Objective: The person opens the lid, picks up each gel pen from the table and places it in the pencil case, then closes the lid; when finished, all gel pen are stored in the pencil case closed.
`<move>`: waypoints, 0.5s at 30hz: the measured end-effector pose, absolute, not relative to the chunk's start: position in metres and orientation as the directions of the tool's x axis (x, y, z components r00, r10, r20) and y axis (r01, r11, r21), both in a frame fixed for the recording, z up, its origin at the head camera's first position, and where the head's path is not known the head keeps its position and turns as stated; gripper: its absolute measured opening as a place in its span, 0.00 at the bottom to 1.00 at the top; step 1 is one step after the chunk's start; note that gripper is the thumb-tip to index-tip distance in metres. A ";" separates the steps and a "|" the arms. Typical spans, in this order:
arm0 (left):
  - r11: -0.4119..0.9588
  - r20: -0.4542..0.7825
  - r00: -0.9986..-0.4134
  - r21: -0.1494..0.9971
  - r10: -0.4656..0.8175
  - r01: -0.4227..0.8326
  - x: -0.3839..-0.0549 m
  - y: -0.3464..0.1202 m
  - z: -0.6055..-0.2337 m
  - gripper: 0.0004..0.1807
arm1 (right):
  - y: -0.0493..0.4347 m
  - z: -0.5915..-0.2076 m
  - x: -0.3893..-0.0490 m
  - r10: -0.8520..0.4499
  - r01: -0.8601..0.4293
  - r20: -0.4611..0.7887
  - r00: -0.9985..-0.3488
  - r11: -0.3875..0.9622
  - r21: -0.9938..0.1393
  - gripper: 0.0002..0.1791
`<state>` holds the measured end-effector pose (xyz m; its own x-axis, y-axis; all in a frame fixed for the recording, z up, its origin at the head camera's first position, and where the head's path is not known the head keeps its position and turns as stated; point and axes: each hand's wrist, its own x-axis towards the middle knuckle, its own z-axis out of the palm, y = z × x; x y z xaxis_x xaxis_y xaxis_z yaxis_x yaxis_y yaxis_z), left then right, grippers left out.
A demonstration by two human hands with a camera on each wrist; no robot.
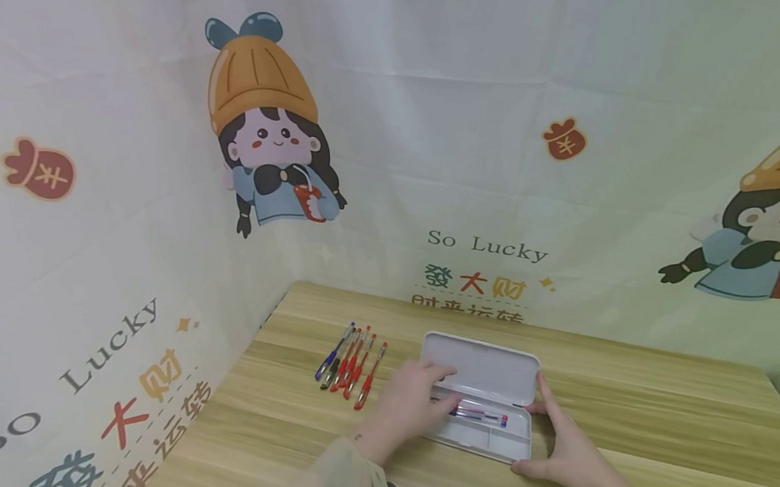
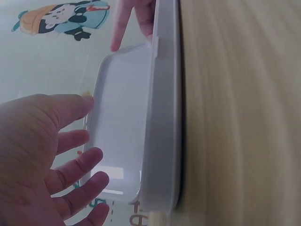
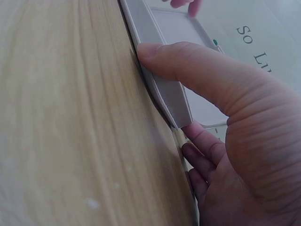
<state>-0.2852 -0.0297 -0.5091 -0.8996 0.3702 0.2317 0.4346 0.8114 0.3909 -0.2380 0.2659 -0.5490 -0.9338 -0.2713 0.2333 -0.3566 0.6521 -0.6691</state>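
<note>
An open white pencil case (image 1: 480,363) lies on the table, its lid raised at the back. Inside its lower tray are a few pens (image 1: 482,417) with red and blue ends, partly hidden by my left hand (image 1: 411,400). That hand hovers over the case's left part; in the left wrist view its fingers (image 2: 80,165) are spread and loosely bent, with nothing between them. At the right end, my right hand (image 1: 570,453) grips the case. Its thumb (image 3: 174,59) presses the front wall, while the other fingers reach round the end.
Left of the case several gel pens (image 1: 354,368), mostly red with a blue and a black one, lie side by side on the wooden table (image 1: 660,422). A printed cloth (image 1: 385,135) hangs behind the table and along its left side.
</note>
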 end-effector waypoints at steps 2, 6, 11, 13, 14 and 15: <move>0.792 0.240 -0.901 0.431 0.360 0.431 -0.287 -0.035 -0.505 0.28 | 0.266 -0.549 -0.238 -0.273 -0.358 0.233 -0.933 0.652 -0.668 0.86; 0.764 0.255 -0.904 0.484 0.343 0.426 -0.293 -0.047 -0.498 0.32 | 0.266 -0.549 -0.238 -0.275 -0.358 0.232 -0.933 0.651 -0.669 0.86; 0.749 0.252 -0.928 0.549 0.274 0.370 -0.303 -0.065 -0.496 0.36 | 0.266 -0.549 -0.238 -0.276 -0.361 0.235 -0.932 0.651 -0.668 0.86; 0.733 0.261 -0.936 0.584 0.235 0.347 -0.306 -0.073 -0.494 0.37 | 0.265 -0.549 -0.238 -0.276 -0.363 0.237 -0.931 0.655 -0.663 0.86; 0.734 0.269 -0.939 0.590 0.216 0.338 -0.309 -0.078 -0.493 0.38 | 0.265 -0.549 -0.238 -0.276 -0.363 0.237 -0.931 0.657 -0.660 0.86; 0.728 0.281 -0.939 0.599 0.199 0.333 -0.310 -0.083 -0.492 0.39 | 0.265 -0.548 -0.238 -0.276 -0.364 0.238 -0.931 0.660 -0.658 0.86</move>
